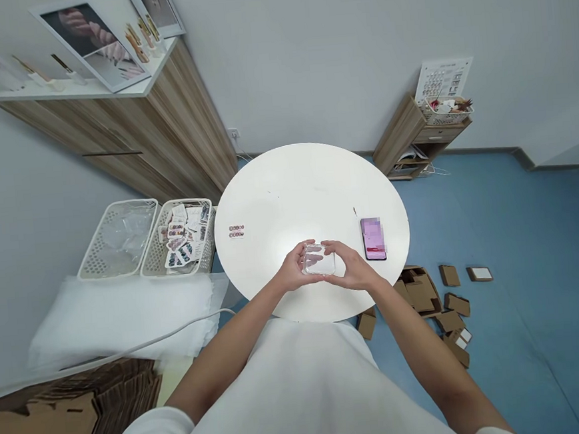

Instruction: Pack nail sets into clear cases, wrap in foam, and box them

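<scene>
Both my hands hold a small clear plastic box (319,261) over the near part of a round white table (292,197). My left hand (294,270) grips the box's left side with fingers curled round it. My right hand (352,267) grips its right side, fingers closed on the top edge. A small strip of press-on nails (236,231) lies on the table to the left. A phone (373,238) with a lit pink screen lies to the right of my hands.
Two white baskets stand left of the table, one with clear plastic (118,238), one with nail sets (183,237). Small cardboard boxes (434,299) lie scattered on the blue floor at right. Flat cardboard (59,415) is stacked at lower left. A wooden cabinet (152,127) stands behind.
</scene>
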Available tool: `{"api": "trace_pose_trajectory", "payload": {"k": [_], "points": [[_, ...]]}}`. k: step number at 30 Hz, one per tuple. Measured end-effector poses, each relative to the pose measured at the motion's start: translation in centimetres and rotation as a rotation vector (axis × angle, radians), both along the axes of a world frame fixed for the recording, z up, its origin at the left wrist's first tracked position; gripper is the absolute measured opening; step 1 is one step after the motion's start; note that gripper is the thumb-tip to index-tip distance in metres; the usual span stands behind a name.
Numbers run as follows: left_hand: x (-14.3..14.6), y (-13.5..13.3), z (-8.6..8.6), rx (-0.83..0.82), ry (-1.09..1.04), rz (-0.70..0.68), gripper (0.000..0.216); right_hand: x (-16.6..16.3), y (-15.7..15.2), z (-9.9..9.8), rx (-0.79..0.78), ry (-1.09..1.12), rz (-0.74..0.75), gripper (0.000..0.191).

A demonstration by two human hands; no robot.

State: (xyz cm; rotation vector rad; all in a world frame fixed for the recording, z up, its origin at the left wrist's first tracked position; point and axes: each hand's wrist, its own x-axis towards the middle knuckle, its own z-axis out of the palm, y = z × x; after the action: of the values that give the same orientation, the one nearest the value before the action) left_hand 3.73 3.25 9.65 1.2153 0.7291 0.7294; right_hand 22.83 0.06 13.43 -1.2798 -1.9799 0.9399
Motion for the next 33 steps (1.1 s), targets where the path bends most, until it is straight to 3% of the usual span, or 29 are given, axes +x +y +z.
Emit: {"api": "trace_pose_trajectory", "payload": {"k": [7, 22, 29, 33], "points": [[0.3, 0.2, 0.5, -0.016, -0.048, -0.004, 0.077, 0.2, 0.1, -0.4, 0.0, 0.046, -0.027, 0.046], [0.4, 0.0, -0.5, -0.006, -0.139, 0.026, 0.074, -0.3, 0.5, -1.0, -0.081, 0.212, -0.041, 0.04], [0.3, 0.1, -0.6, -0.129, -0.112, 0.014, 0.091, 0.5, 1.9, -0.9, -0.286, 0.255, -0.076, 0.034], [-0.3, 0.3, -0.9, -0.174, -0.018, 0.049, 0.067, 1.2, 2.8, -1.5, -0.348, 0.29, -0.114, 0.036]]}}
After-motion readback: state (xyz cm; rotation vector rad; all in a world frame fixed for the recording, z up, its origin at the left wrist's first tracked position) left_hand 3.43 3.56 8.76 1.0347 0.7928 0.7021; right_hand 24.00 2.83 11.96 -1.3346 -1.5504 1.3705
